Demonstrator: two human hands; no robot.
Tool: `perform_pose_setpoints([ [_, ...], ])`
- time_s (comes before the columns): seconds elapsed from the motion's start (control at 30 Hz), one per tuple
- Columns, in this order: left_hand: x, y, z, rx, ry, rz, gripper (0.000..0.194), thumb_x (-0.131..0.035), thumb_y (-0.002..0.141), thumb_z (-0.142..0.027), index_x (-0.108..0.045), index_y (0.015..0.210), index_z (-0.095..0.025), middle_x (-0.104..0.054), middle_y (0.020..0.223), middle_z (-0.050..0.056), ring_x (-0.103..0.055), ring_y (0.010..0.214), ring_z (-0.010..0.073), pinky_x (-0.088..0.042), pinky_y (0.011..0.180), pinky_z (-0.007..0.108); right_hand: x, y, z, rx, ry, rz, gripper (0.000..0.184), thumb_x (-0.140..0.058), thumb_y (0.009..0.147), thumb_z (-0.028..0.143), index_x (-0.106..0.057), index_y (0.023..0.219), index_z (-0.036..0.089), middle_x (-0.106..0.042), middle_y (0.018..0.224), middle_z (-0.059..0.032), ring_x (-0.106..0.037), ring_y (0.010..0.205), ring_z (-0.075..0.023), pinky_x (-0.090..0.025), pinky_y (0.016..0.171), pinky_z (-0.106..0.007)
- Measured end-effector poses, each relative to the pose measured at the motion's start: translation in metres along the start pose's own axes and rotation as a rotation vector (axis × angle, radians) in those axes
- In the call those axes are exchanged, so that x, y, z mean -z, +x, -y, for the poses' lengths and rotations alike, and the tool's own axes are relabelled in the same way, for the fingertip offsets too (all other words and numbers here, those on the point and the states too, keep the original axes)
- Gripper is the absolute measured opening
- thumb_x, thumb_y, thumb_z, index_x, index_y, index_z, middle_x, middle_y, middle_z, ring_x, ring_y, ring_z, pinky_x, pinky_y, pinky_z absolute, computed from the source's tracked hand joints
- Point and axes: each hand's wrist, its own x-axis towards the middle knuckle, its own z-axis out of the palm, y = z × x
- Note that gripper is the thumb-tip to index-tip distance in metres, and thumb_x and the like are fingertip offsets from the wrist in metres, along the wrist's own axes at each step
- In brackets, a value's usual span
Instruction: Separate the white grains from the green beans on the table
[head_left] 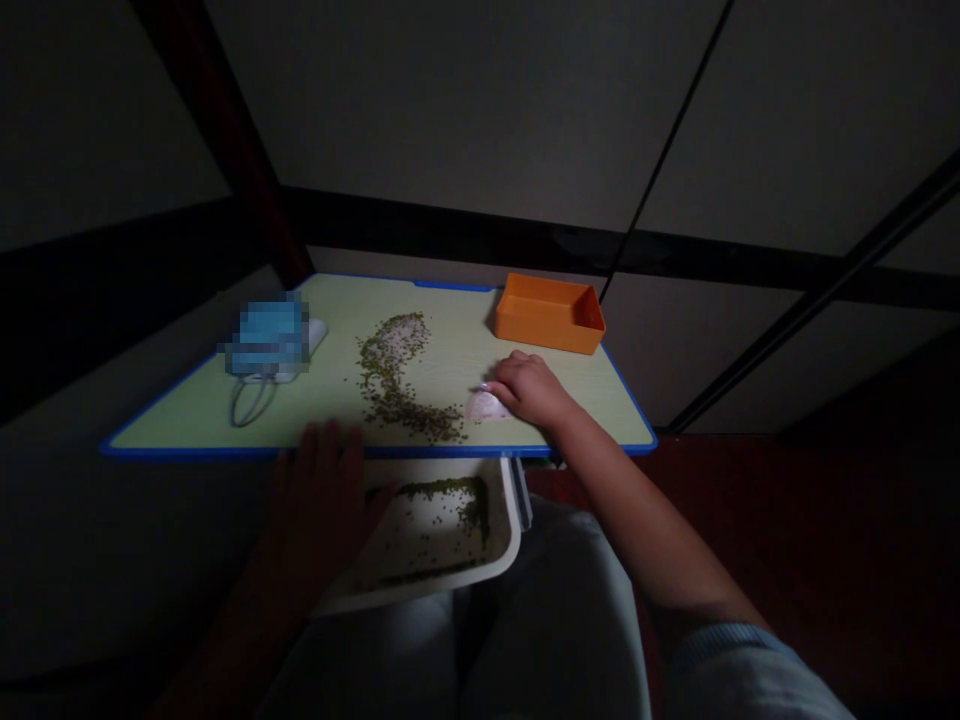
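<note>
Head view, dimly lit: the person's trousered legs are nearest, with a white bin over them, tucked against the tabletop's near edge, probably so that whatever comes over the edge lands inside. Green grains lie along its inner walls. The left hand is in shadow beside it, fingers extended and slightly apart at the table edge, with no grip on anything visible; it may be steadying the bin or table.

On the pale, blue-edged tabletop, small seed-like grains form a loose curved band, olive green and brownish, with a paler patch towards the far end. Right of them, the right hand has its fingers curled in, nearly closed, thumb against a translucent, pink-marked semicircular piece, seemingly held low like a scraper. Behind it sits an open orange box, beyond the spread grains.
</note>
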Motion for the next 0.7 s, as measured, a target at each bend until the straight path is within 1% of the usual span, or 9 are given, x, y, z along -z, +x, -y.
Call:
perform_pose_setpoints([
  [0.13,0.004,0.001,-0.002,0.008,0.005,0.025,0.077,-0.042,0.087,-0.055,-0.045,0.141,0.001,-0.046,0.15,0.034,-0.041,0.143,0.0487,-0.036,0.113,0.066,-0.003,-0.006,0.001,-0.004,0.051,-0.041,0.032,-0.058,0.1,0.039,-0.068,0.08,0.016,-0.067,0.082,-0.0083,-0.05,0.085,-0.0215,-0.028,0.073,-0.033],
  [0.3,0.008,0.002,-0.002,-0.004,0.007,0.031,0.077,-0.041,0.088,-0.056,-0.046,0.14,0.002,-0.046,0.149,0.036,-0.042,0.142,0.0495,-0.038,0.111,0.066,-0.006,-0.008,-0.007,-0.011,0.21,-0.114,0.032,-0.067,0.094,0.036,-0.063,0.068,0.018,-0.06,0.071,-0.0038,-0.048,0.077,-0.0186,-0.032,0.072,-0.03],
  [0.43,0.006,0.002,-0.001,-0.013,-0.021,0.021,0.079,-0.043,0.087,-0.057,-0.046,0.139,0.002,-0.046,0.149,0.036,-0.041,0.144,0.0494,-0.038,0.112,0.066,-0.007,-0.009,-0.009,0.013,0.289,-0.115,0.035,-0.07,0.092,0.033,-0.058,0.062,0.018,-0.054,0.065,-0.0007,-0.046,0.074,-0.0171,-0.033,0.071,-0.029],
  [0.57,0.005,0.002,0.0,-0.003,-0.034,0.006,0.077,-0.041,0.087,-0.056,-0.045,0.14,0.001,-0.045,0.15,0.036,-0.04,0.145,0.0482,-0.038,0.112,0.066,-0.007,-0.01,-0.008,0.014,0.318,-0.109,0.036,-0.069,0.092,0.032,-0.055,0.061,0.019,-0.053,0.064,0.0,-0.047,0.074,-0.0168,-0.033,0.072,-0.029],
  [0.7,0.005,0.002,0.0,-0.011,0.0,0.032,0.078,-0.043,0.087,-0.055,-0.045,0.139,0.002,-0.045,0.149,0.037,-0.039,0.144,0.049,-0.038,0.113,0.064,-0.006,-0.01,-0.01,0.005,0.339,-0.076,0.039,-0.068,0.092,0.032,-0.052,0.059,0.019,-0.051,0.063,0.0006,-0.047,0.073,-0.0167,-0.034,0.073,-0.029],
])
